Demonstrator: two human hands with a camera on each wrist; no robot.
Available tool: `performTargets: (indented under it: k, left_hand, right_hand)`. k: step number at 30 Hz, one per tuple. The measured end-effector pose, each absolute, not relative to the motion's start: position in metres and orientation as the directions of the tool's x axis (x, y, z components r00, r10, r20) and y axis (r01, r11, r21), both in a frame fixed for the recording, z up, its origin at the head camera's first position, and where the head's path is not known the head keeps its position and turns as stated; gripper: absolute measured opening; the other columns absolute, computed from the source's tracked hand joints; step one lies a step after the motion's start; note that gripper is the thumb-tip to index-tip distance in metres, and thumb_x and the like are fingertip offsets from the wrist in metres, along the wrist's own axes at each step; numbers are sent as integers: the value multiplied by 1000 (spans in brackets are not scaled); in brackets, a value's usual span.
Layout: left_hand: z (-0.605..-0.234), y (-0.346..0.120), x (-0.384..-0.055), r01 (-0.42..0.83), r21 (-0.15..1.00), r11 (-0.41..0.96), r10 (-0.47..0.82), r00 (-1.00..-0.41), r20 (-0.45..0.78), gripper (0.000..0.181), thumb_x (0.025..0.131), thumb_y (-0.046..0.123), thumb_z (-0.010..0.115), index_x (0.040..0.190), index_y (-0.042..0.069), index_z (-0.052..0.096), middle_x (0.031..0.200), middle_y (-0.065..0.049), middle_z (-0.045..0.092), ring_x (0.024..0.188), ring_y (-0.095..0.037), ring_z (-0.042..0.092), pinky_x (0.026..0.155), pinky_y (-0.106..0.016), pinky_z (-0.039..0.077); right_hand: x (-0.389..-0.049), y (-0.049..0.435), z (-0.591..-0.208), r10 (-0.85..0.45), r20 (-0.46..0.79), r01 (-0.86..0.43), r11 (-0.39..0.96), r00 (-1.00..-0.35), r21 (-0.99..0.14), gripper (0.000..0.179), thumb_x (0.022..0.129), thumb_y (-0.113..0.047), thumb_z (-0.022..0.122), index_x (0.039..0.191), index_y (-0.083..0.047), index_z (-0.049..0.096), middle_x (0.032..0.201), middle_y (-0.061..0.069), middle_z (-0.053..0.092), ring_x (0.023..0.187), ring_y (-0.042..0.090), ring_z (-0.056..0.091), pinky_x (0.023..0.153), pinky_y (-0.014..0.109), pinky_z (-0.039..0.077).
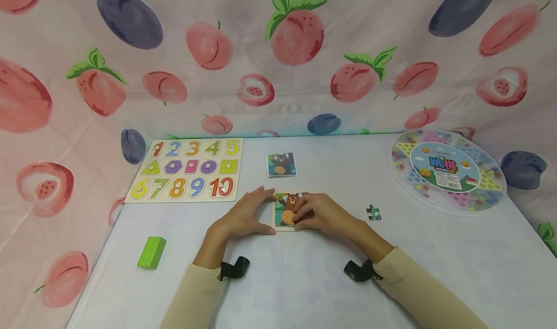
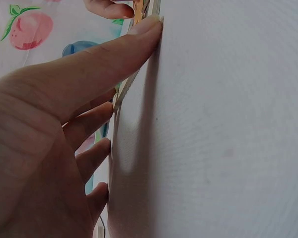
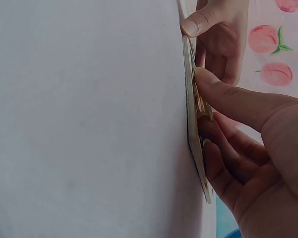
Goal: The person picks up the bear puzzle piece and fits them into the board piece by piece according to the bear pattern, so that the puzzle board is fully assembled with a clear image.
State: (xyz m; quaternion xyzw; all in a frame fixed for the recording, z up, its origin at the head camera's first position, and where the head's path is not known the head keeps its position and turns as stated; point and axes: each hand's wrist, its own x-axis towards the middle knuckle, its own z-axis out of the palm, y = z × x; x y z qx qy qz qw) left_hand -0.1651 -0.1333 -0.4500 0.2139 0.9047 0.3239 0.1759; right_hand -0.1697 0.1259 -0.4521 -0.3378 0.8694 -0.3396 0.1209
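Note:
A small square bear jigsaw puzzle (image 1: 287,216) in a pale wooden frame lies on the white table, between both hands. My left hand (image 1: 243,215) braces the frame's left side, thumb at the near corner and index finger at the far one, fingers fairly straight. Over the puzzle's right half, my right hand (image 1: 328,214) pinches a puzzle piece (image 3: 207,110) between thumb and fingertips; it stands tilted close over the frame in the right wrist view. The hand hides that half of the picture from above. A loose puzzle piece (image 1: 373,213) lies right of the right hand.
Behind the puzzle is a square bear picture card (image 1: 281,164). A number and shape board (image 1: 238,174) lies at the back left, a green block (image 1: 152,252) at the left. A round Chinese checkers set (image 1: 446,169) sits at the back right. Fruit-print cloth (image 1: 261,43) hangs behind.

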Motion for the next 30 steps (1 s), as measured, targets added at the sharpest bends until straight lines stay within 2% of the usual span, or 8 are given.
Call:
performTargets:
  k: [8,14,30]
  left_hand:
    - [-450,-134,-165,280,665,692,504,-847,-169,77,75,33,90,142,15,56,165,-3,40,162,-28,18,134,-52,11]
    - [-450,-134,-165,280,662,695,504,-847,-171,77,75,33,90,142,15,56,165,-3,39,162,-28,18,134,-52,11]
    - [-450,-134,-165,274,673,687,507,-844,-173,77,76,32,90,142,14,56,165,-3,40,162,-28,18,134,-53,10]
  right_hand:
    - [-169,122,-450,-666,-1,-532,596,-746,-601,15,84,-23,84,97,-18,83,100,-7,73,96,8,66,94,33,60]
    - [-172,122,-452,-669,20,-526,565,-743,-635,9,85,-16,82,93,-14,83,99,-4,71,97,11,66,92,31,59]
    - [-174,125,-454,-683,8,-503,530,-731,-683,10,85,-17,82,95,-13,83,101,-1,69,95,9,60,88,28,57]
